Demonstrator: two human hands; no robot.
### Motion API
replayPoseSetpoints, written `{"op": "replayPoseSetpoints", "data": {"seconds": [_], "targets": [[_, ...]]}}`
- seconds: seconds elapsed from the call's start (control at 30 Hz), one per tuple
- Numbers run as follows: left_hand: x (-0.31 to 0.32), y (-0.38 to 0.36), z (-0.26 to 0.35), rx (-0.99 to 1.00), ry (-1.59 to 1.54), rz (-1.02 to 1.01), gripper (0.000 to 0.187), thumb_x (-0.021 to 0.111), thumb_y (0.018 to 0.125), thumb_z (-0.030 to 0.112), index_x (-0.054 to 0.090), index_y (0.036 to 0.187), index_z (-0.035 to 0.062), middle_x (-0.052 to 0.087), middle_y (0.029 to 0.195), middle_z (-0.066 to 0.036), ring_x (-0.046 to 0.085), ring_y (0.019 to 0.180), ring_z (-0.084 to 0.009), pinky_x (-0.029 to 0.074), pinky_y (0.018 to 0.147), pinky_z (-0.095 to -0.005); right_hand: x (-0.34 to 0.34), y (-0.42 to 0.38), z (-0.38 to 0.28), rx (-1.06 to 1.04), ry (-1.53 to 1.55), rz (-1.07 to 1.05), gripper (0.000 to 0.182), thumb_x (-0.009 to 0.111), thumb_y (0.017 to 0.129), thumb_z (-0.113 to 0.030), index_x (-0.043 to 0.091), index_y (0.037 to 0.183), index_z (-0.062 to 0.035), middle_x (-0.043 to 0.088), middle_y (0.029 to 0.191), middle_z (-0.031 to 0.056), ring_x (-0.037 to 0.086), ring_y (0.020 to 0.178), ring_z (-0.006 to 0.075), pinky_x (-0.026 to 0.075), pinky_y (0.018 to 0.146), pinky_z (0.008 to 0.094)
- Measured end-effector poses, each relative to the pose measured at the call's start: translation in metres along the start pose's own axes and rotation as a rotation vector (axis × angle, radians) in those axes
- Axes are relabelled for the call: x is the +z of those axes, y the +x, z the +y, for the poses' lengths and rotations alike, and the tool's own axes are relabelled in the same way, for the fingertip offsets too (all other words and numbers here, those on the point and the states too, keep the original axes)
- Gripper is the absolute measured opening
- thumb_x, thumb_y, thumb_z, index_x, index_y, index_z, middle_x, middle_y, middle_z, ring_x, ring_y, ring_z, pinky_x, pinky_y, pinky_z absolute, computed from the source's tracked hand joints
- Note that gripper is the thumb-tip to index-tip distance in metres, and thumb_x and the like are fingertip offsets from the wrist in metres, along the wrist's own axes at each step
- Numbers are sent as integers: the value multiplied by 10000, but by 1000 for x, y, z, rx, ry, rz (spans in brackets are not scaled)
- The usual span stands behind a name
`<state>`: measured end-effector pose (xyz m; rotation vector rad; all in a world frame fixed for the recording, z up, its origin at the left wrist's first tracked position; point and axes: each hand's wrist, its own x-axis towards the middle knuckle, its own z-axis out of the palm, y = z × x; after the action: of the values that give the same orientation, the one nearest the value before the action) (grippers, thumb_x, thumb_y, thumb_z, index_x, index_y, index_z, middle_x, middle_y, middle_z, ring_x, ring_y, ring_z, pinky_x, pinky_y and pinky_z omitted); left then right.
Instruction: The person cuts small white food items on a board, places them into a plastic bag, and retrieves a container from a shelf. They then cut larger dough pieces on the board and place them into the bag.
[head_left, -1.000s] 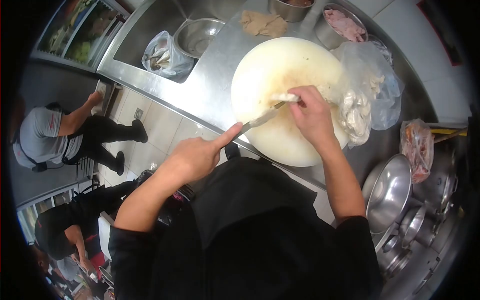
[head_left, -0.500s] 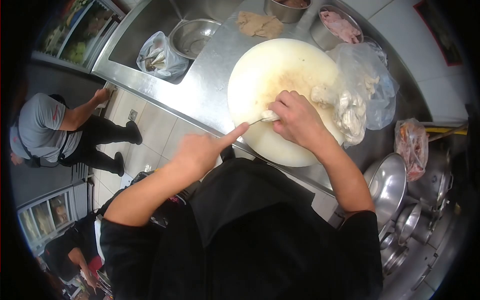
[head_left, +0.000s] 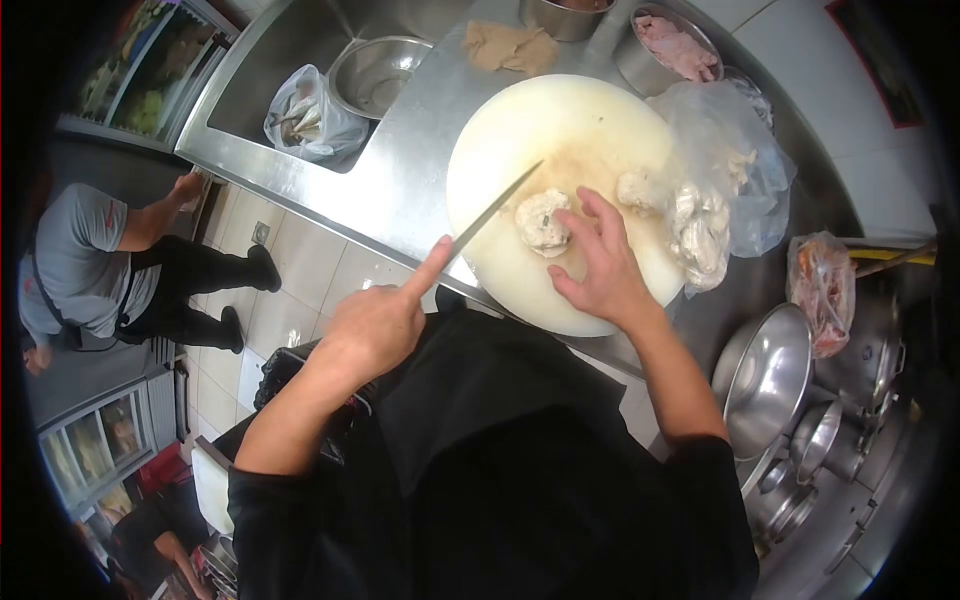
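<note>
My left hand (head_left: 375,330) is closed on a knife (head_left: 495,207), its index finger stretched along the back of the blade. The blade points up and right over a round, pale cutting board (head_left: 500,135). A whitish, roundish lump (head_left: 541,222) lies on the board just right of the blade. Beside that lump, my right hand (head_left: 608,270) is spread with nothing in it, fingertips close to or touching the lump's right edge. A second pale lump (head_left: 637,189) sits farther right, next to a clear plastic bag (head_left: 700,225) with whitish contents.
Behind the board are a brown cloth (head_left: 510,47) and a metal pot of pink meat (head_left: 675,50). The sink at left holds a metal bowl (head_left: 375,75) and a bag of fish (head_left: 308,120). Metal bowls (head_left: 768,380) stand at right. A person (head_left: 90,240) stands at far left.
My right hand has opened and drawn back from the lump, which now lies in view on the board. The knife blade, mostly hidden before, now shows, and my left hand has shifted slightly.
</note>
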<state>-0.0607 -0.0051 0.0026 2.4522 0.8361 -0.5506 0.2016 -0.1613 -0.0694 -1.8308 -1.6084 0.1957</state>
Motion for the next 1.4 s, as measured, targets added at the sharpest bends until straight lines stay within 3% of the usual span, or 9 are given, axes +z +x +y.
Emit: {"op": "replayPoseSetpoints", "data": {"seconds": [0.13,0.33,0.43,0.57,0.67,0.87,1.07,1.17,1.4], "targets": [[0,11,14,46,132,-41,861,549,961,101,107,1672,307,682,739,-223,684,694,-423,547,690,-536,-3,13,8,-19,-6,-125,558,829,743,-99,629,1262,-58,504,1434,192,522,1289,418,508,1037,459],[11,9,13,82,174,-8,886,577,954,111,103,1674,316,679,726,-206,683,659,-401,553,650,-526,2,5,17,-6,86,-85,556,831,752,-125,626,1263,-44,519,1399,178,566,1232,392,532,1008,430],[9,5,11,101,140,38,884,587,948,106,127,1673,315,677,728,-203,682,656,-398,554,646,-517,-5,6,2,-3,43,66,506,817,749,-130,631,1208,-23,550,1296,159,591,1163,381,541,958,429],[-4,-3,17,147,173,63,895,598,934,94,152,1670,341,672,737,-195,683,656,-397,555,642,-507,-3,7,3,82,37,30,430,780,752,-111,640,1145,-6,557,1178,157,600,1083,363,538,895,431],[-25,-11,24,119,247,-58,916,577,948,76,115,1660,420,689,791,-215,705,684,-390,578,658,-486,-1,11,1,156,58,0,392,763,759,-105,647,1119,-4,562,1139,158,601,1056,355,533,879,429],[-20,12,26,34,299,-175,934,561,934,57,105,1661,426,711,792,-195,718,697,-374,577,652,-473,3,9,-2,164,54,18,388,767,762,-107,652,1119,-7,571,1122,155,605,1056,354,531,891,422],[-37,8,34,118,294,-102,899,546,939,80,122,1660,410,707,759,-179,702,677,-390,566,664,-513,-2,4,-4,158,42,48,363,789,775,-107,663,1104,-19,588,1085,140,616,1026,346,535,875,418],[-29,4,30,52,314,-240,891,533,968,83,87,1660,426,717,806,-189,715,714,-378,562,662,-484,2,0,-1,170,45,34,319,791,782,-99,670,1068,-24,597,1052,125,623,998,336,537,863,413],[-29,30,36,191,218,-97,924,567,928,71,104,1665,381,712,755,-181,703,686,-399,567,680,-500,0,-3,-8,123,42,83,255,790,781,-65,672,1004,-32,600,1020,113,618,965,330,535,838,410]]}}
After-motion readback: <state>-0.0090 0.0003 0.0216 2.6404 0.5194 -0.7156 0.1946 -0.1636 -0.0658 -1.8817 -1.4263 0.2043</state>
